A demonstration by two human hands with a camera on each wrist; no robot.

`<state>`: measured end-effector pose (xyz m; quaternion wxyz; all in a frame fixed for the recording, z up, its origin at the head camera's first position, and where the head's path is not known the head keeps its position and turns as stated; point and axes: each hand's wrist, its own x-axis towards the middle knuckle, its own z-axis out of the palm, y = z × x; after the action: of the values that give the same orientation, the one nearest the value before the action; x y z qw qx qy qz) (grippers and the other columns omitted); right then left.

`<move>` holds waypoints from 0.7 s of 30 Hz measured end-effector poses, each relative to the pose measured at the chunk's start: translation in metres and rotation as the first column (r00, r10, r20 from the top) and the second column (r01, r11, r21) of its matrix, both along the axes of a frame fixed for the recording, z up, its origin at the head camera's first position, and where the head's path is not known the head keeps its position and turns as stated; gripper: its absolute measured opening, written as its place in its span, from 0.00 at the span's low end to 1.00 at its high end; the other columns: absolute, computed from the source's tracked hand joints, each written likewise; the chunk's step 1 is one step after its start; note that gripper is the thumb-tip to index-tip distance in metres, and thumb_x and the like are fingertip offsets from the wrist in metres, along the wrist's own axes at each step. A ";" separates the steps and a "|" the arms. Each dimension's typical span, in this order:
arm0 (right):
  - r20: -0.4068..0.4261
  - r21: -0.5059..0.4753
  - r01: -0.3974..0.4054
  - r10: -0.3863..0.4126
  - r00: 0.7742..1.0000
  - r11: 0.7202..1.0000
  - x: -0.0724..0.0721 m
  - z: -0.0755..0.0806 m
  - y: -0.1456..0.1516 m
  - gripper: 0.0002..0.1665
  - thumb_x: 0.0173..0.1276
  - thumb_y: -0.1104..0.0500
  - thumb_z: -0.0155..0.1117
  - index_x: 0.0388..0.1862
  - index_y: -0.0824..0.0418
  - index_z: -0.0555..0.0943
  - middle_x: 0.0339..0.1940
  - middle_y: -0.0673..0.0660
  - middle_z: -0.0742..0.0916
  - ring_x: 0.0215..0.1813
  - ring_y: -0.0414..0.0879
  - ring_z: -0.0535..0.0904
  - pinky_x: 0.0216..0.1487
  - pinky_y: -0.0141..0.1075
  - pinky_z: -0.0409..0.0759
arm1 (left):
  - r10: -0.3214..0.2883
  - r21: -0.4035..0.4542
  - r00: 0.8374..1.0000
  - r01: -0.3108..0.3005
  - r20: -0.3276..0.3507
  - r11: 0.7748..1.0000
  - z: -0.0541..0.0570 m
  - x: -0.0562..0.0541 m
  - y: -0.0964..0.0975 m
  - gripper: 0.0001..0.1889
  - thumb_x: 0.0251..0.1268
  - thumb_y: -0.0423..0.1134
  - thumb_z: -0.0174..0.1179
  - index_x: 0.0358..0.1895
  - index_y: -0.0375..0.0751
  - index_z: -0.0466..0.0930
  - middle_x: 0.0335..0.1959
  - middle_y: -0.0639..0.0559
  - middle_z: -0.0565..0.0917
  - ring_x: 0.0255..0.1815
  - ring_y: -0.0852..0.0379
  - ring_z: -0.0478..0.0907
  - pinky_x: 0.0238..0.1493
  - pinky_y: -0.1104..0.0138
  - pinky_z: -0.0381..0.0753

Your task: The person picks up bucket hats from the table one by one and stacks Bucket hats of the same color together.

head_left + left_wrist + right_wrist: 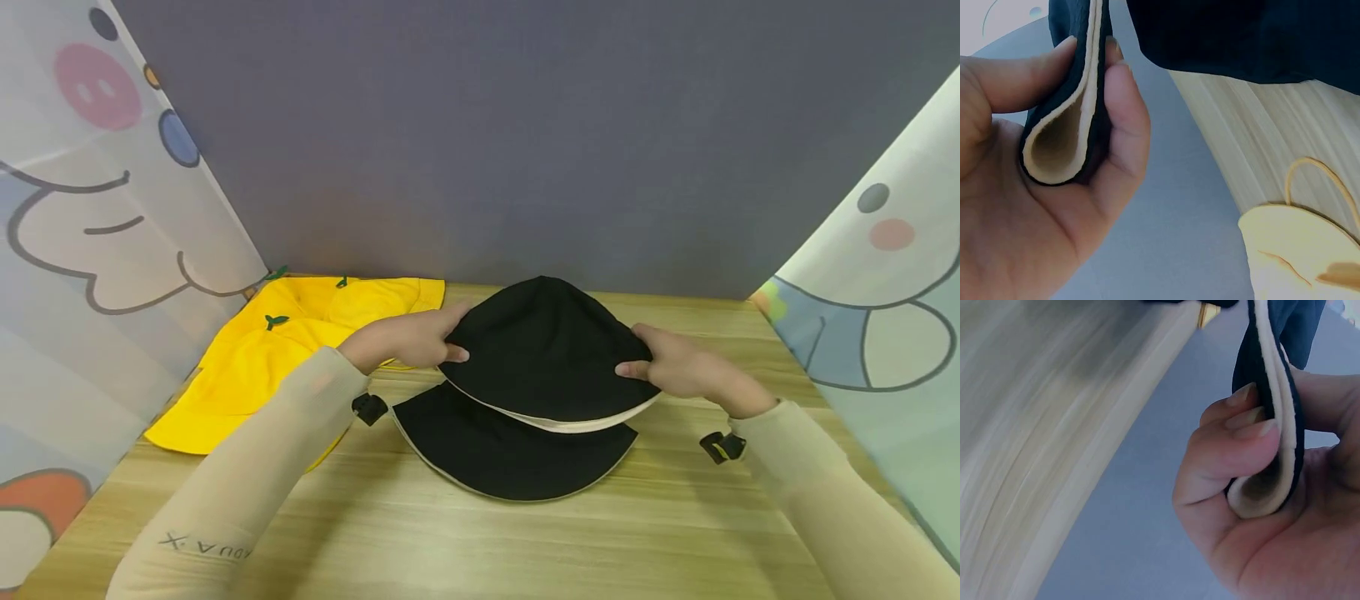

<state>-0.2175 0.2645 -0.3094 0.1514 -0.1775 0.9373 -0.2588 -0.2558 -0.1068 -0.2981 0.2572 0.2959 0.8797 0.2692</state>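
The fingers of my left hand (411,337) and of my right hand (681,363) are curled, with almost no gap to the thumbs, and each pinches one folded side of the upper black bucket hat (551,350), which is spread between them. Just below my fingers lies the second black bucket hat (517,467), partly covered by the held one. If my hands pull unevenly, I think the upper hat could tilt, or one fold could slip from a thumb; if lowered too much, its rim may drag the second hat aside. My left sleeve (225,467) crosses in front of the yellow bucket hats (243,367), so a careless elbow might push them. The black cloth looks matt and soft, peaked like a small tent; its cream lining makes a teardrop loop near each palm.
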 end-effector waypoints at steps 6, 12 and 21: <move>-0.007 -0.008 -0.062 0.062 0.998 0.998 0.007 -0.004 -0.015 0.24 0.74 0.54 0.65 0.58 0.68 0.73 0.48 0.58 0.84 0.54 0.55 0.81 0.57 0.53 0.76 | 0.002 0.005 0.998 -0.003 0.062 1.000 -0.004 0.013 -0.019 0.25 0.78 0.34 0.55 0.70 0.38 0.55 0.62 0.41 0.72 0.59 0.50 0.75 0.47 0.63 0.83; -0.007 -0.011 -0.091 0.090 0.996 0.996 0.013 -0.010 -0.024 0.26 0.73 0.53 0.67 0.59 0.69 0.73 0.48 0.58 0.84 0.53 0.55 0.81 0.55 0.54 0.77 | 0.023 0.027 0.991 -0.027 0.133 0.999 -0.010 0.029 -0.029 0.28 0.79 0.34 0.53 0.74 0.37 0.50 0.71 0.35 0.64 0.66 0.44 0.71 0.46 0.61 0.85; -0.021 0.091 -0.077 0.079 0.997 0.993 0.027 -0.019 -0.038 0.33 0.73 0.51 0.67 0.65 0.72 0.69 0.53 0.64 0.83 0.59 0.63 0.79 0.57 0.57 0.76 | 0.045 0.007 0.992 -0.046 0.121 0.999 -0.025 0.043 -0.042 0.22 0.78 0.34 0.55 0.67 0.35 0.57 0.63 0.36 0.69 0.47 0.49 0.80 0.43 0.64 0.83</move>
<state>-0.1908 0.2267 -0.3279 0.1575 -0.2104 0.9421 -0.2081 -0.2128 -0.1490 -0.3228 0.3023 0.2601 0.8677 0.2968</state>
